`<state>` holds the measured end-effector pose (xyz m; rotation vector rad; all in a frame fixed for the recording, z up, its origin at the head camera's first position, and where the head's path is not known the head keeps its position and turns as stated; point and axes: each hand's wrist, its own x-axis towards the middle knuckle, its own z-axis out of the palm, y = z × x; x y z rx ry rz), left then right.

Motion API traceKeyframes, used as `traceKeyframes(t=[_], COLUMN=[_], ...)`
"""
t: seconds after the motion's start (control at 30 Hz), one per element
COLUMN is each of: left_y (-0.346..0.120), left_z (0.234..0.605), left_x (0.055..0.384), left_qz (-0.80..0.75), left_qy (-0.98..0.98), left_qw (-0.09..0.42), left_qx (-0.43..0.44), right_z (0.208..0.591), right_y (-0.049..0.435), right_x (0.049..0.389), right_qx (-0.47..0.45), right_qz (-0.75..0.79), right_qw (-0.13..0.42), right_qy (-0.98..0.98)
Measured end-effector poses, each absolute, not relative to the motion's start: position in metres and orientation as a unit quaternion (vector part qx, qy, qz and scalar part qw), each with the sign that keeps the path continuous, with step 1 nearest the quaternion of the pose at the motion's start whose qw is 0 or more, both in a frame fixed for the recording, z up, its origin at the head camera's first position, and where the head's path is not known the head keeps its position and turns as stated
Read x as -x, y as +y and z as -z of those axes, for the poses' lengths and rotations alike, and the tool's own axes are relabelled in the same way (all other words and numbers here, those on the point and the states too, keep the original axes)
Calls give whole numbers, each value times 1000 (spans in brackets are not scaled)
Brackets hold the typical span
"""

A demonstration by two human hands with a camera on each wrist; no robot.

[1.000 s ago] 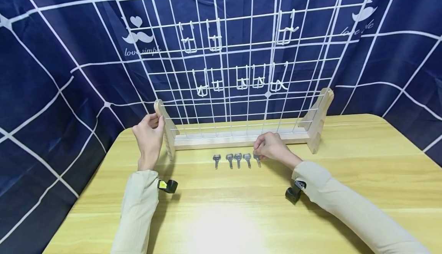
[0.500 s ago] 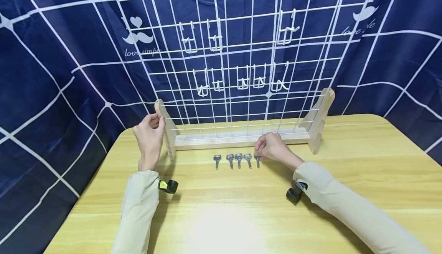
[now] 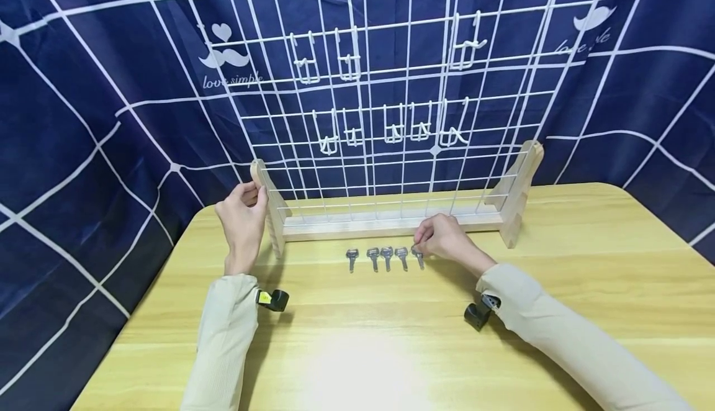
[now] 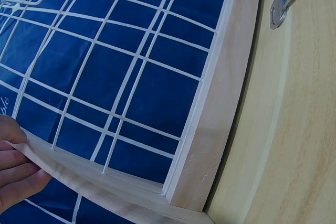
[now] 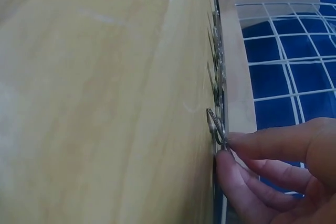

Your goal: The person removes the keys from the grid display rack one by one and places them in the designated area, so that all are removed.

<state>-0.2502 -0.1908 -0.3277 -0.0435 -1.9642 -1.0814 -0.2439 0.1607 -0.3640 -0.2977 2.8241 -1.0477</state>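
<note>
At the right end of a row of metal keys [image 3: 387,257], my right hand [image 3: 444,237] pinches one key [image 3: 419,260] by its head between thumb and fingertip. In the right wrist view this key [image 5: 216,127] is seen almost edge-on, close to the tabletop. My left hand [image 3: 242,218] grips the left wooden upright [image 3: 262,178] of a white wire grid rack [image 3: 402,169]. The left wrist view shows the thumb on one side of its edge and fingers [image 4: 23,182] on the other. The remaining keys lie on the table in front of the rack's base.
Several white wire hooks [image 3: 393,131] hang on the grid in two rows. A wooden base bar [image 3: 346,231] runs behind the keys, joined to the right upright [image 3: 516,200]. A dark blue curtain [image 3: 84,181] surrounds the wooden table [image 3: 335,318].
The key in my right hand has turned, swinging from slanted to straight and back to slanted. The left hand keeps its place on the upright. The head view has shifted slightly.
</note>
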Motion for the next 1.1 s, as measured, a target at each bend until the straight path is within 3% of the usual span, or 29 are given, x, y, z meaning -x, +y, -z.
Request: traceKeyframes(t=[0.33,0.7,1.1], left_y=[-191,-191,-190], left_z=[327,325,324], left_x=[251,251,250], left_qz=[434,431,442], left_qy=[-792,-793,-789], left_qw=[429,430,427], left_qx=[12,7,11], right_z=[360,360,361], right_y=[158,152,152], right_x=[243,240,242], right_qx=[89,54,29], right_qz=[318,366,403], right_qw=[52,123,132], right_qy=[942,921,905])
